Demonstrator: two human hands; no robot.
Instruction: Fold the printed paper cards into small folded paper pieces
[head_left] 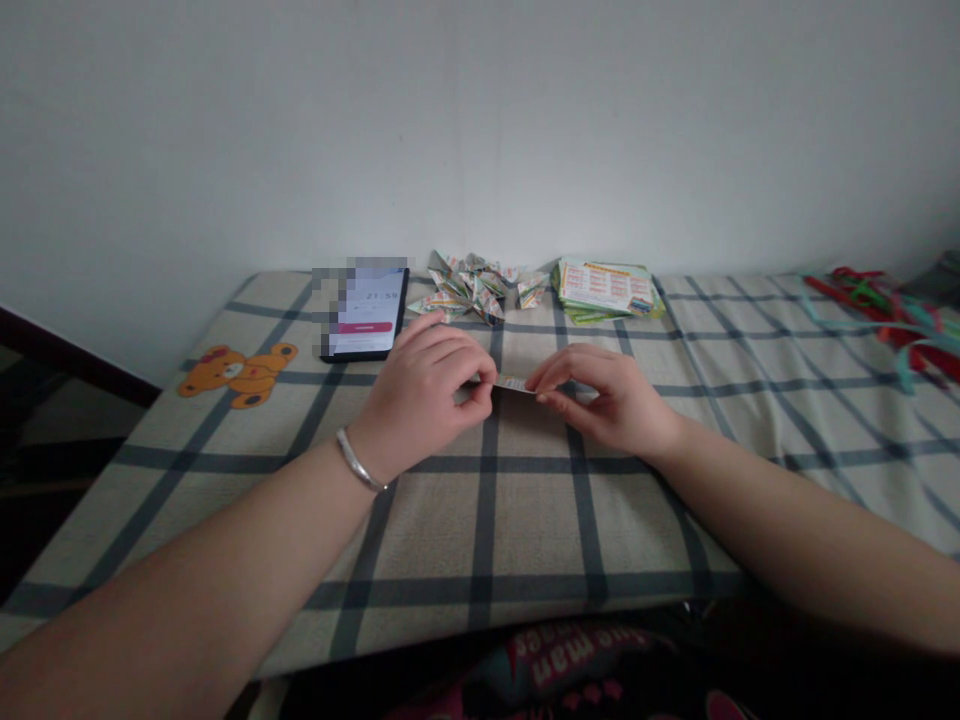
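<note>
A small piece of printed paper (512,383) spans the gap between my hands, just above the checked cloth. My left hand (431,390), with a silver bangle (358,463) at its wrist, pinches the paper's left end between thumb and forefinger. At the other end, the fingertips of my right hand (604,395) are closed on it. Fingers cover both ends, so its full shape is hidden. Beyond my hands lies a cluster of folded paper pieces (480,285), with pointed corners. A stack of printed paper sheets (606,288) rests to their right.
A phone or tablet (367,310) with a lit screen lies behind my left hand. An orange bear picture (238,375) is at the left on the checked tablecloth (420,540). Colourful ribbons (892,320) lie tangled at the far right. A white wall (480,130) borders the back.
</note>
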